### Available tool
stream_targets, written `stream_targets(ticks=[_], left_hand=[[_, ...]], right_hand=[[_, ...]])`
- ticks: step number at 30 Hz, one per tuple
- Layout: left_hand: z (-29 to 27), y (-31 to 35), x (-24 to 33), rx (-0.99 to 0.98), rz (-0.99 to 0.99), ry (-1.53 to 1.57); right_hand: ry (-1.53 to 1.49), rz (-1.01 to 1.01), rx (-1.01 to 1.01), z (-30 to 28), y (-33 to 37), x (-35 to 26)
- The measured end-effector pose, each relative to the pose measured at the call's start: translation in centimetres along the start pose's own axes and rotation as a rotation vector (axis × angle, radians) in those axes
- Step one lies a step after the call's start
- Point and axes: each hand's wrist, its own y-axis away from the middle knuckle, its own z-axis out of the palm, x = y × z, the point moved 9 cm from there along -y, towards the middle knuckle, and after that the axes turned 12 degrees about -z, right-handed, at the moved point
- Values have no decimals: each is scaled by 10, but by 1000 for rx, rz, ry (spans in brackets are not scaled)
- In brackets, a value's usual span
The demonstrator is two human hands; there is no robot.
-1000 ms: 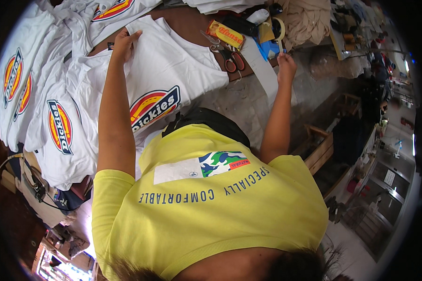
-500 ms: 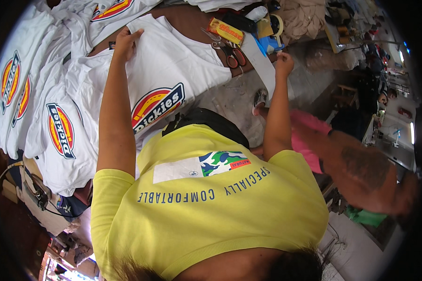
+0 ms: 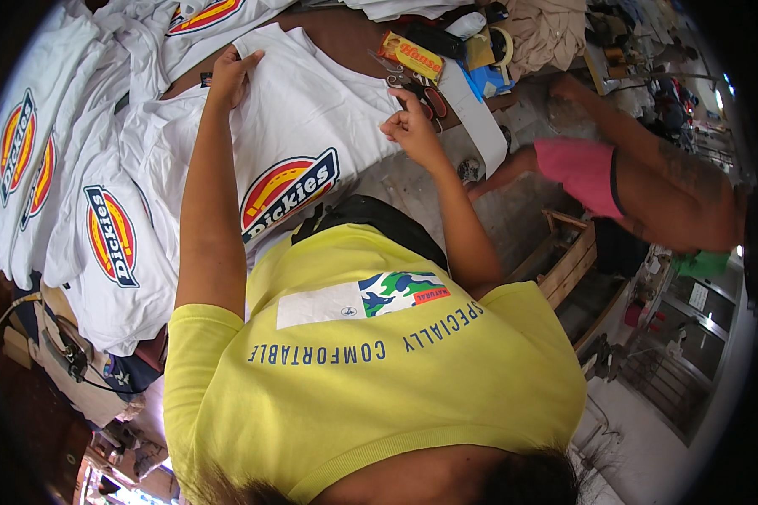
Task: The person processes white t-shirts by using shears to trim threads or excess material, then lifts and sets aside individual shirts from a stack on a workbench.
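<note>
- The white sleeveless shirt (image 3: 312,109), with its coloured emblem nearest the body, lay spread between the hands.
- The left hand (image 3: 230,77) rested at its far left shoulder, fingers curled, thumb pointing right; whether it pinched cloth could not be told.
- The right hand (image 3: 416,135) was at the shirt's right edge, loosely open, fingers part bent, visibly gripping nothing.
- Just beyond it, scissors (image 3: 437,103) and a yellow packet (image 3: 412,55) lay on the brown tabletop (image 3: 342,35).
- More white shirts (image 3: 59,109) were heaped left.

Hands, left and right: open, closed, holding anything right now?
Left hand: on the white shirt, fingers partly hidden; grip cannot be told.
Right hand: open, fingers loosely bent, nothing visible in it.
</note>
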Motion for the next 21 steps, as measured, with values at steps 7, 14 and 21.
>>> stream_targets(ticks=[7, 14, 21], left_hand=[[0, 1, 1, 6, 10, 7], [-2, -1, -1, 6, -2, 11], [-1, 4, 1, 20, 29, -4]], right_hand=[[344, 2, -63, 4, -11, 10], [794, -76, -136, 26, -22, -11], [1237, 100, -223, 36, -37, -30]])
